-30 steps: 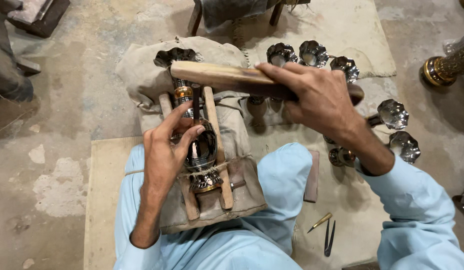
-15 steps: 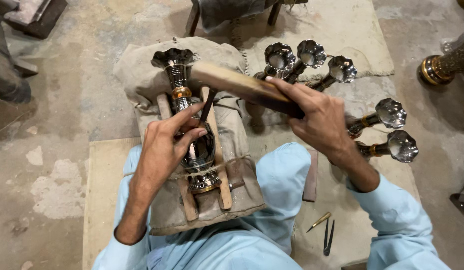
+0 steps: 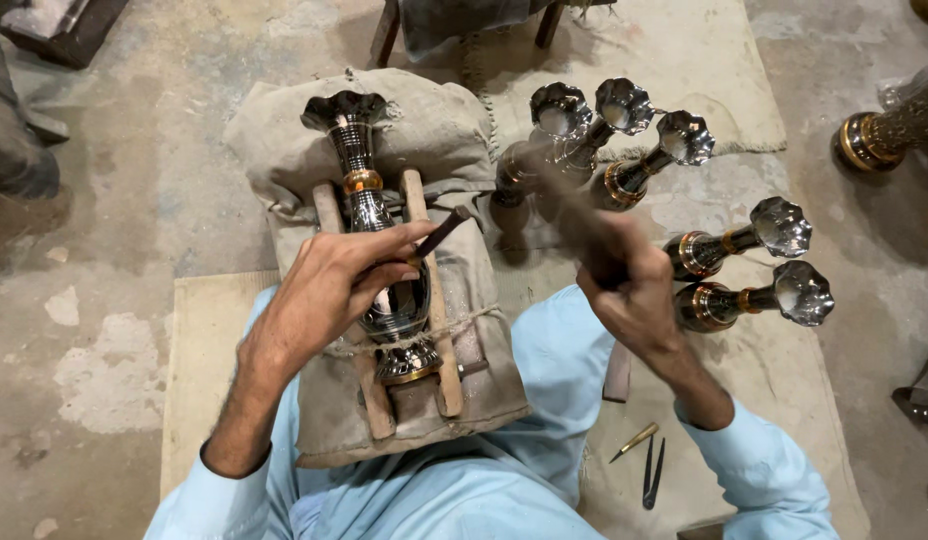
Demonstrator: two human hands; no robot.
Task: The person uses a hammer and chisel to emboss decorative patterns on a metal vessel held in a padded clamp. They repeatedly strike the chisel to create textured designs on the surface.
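- A dark chisel (image 3: 442,232) is pinched in the fingers of the left hand (image 3: 334,285) over the metal vase (image 3: 376,250), cradled between wooden slats (image 3: 429,290) on the burlap cushion (image 3: 284,140).
- A blurred wooden mallet (image 3: 554,185) is gripped by the closed right hand (image 3: 629,285).
- Five vases (image 3: 724,245) are laid at the mat's right edge.

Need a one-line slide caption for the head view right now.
Left hand sets a chisel on a metal vase cradled between wooden slats on a sack; right hand swings a blurred mallet.

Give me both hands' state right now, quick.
Left hand: closed on a dark chisel, resting on the vase.
Right hand: closed on a wooden mallet, motion-blurred.
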